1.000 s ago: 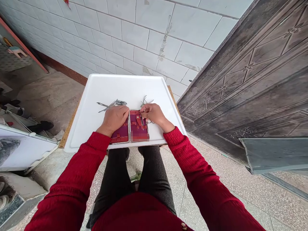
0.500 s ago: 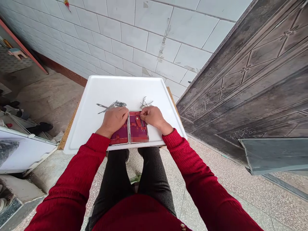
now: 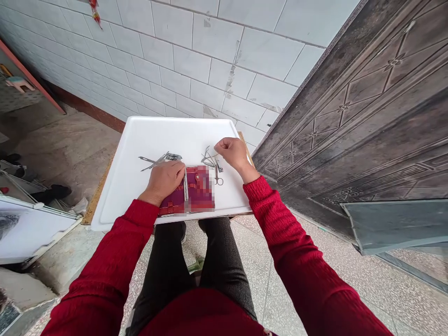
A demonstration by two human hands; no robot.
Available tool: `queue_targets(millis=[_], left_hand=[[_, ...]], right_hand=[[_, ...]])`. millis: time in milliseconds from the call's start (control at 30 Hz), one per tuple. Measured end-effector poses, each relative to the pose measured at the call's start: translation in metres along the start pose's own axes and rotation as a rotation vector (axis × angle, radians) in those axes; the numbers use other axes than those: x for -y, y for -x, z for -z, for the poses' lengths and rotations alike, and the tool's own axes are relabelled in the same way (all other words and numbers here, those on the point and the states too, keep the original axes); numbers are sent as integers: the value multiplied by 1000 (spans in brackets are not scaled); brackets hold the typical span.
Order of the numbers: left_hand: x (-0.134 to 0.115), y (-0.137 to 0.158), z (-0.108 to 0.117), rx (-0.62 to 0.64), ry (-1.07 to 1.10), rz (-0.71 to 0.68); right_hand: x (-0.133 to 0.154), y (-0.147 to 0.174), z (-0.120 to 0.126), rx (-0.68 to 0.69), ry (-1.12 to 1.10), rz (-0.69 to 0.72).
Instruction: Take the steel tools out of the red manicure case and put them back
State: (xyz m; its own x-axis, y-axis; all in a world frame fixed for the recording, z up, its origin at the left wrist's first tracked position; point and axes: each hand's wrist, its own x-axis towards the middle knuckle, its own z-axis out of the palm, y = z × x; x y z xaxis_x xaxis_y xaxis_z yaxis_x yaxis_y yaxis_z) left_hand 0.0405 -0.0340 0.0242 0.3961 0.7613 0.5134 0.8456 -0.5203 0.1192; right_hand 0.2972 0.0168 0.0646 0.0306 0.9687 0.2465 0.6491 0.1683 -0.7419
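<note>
An open manicure case [image 3: 171, 207], red and purple inside with strap loops, lies near the front edge of a white tray-like tabletop [image 3: 119, 196]. My left hand [image 3: 166, 179] rests over its left half, fingers curled at the middle edge. My right hand [image 3: 233, 151] hovers beyond the case's right half, thumb and fingertips pinched; whatever is between them is too small to make out. Below those fingertips lie several metal grooming tools [image 3: 210, 161] and a small pair of scissors [image 3: 218, 179]. More thin metal tools [image 3: 150, 162] and nail clippers [image 3: 173, 156] lie beyond my left hand.
A white tiled wall [image 3: 168, 56] stands behind the table. To the right is a dark patterned metal door [image 3: 332, 121]. A white rack-like unit [image 3: 35, 224] stands at the left, and a small stool [image 3: 20, 84] is farther back.
My right hand has moved from the case's right half up and away to the right, uncovering the scissors and tools there. My left hand has stayed on the case.
</note>
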Motion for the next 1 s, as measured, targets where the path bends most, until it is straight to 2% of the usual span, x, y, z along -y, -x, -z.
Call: queue_targets(millis=[200,433,700,1000], left_hand=[[0,0,0,1,20,-8],[0,1,1,13,8,-8],[0,0,1,-3,8,-7],[1,0,-1,-15,10,-8]], right_hand=[[-6,14,-16,79,204,-98],[-1,17,-23,111,403,-92],[-5,17,-21,53,376,-67],[-9,17,-23,57,350,-43]])
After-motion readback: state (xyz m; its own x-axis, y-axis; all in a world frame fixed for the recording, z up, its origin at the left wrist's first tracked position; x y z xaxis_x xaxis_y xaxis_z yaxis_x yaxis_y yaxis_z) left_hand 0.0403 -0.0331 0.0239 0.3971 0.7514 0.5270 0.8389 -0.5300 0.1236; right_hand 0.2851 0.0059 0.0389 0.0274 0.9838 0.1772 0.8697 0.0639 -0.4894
